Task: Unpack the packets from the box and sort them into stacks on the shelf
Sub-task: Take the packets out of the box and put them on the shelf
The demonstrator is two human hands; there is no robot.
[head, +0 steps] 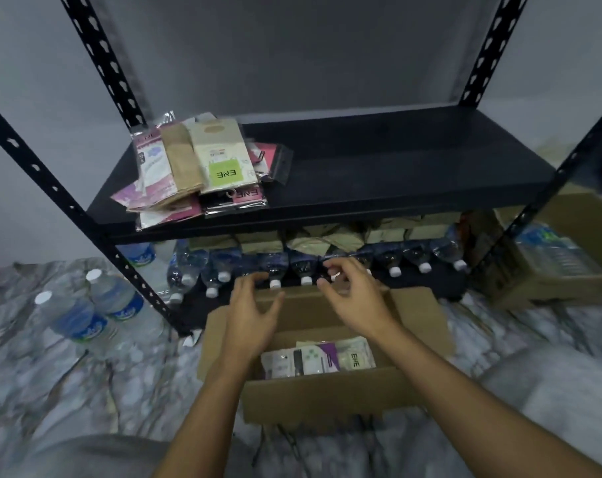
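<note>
At about 8 o'clock, two water bottles (pixel 85 308) stand upright on the marbled floor (pixel 34 391), outside the black shelf's (pixel 396 174) front left post. At 11 o'clock a loose pile of packets (pixel 203 167) lies on the shelf's left end, their long axes running roughly front to back and fanned slightly, with the green-labelled top packet pointing its hanging hole toward the wall. Below the shelf board, a row of bottles (pixel 306 267) lies on its side, white caps toward the viewer.

At centre, the left hand (pixel 254 315) hovers over the open cardboard box (pixel 327 398), fingers spread and slightly curled, gripping nothing. The right hand (pixel 354 298), just beside it toward 1 o'clock, is likewise open with fingers loosely bent and empty. Inside the box at 6 o'clock lie more packets (pixel 318 362), flat, long axes running left to right. At 3 o'clock sits another box (pixel 551 270) holding bottles.
</note>
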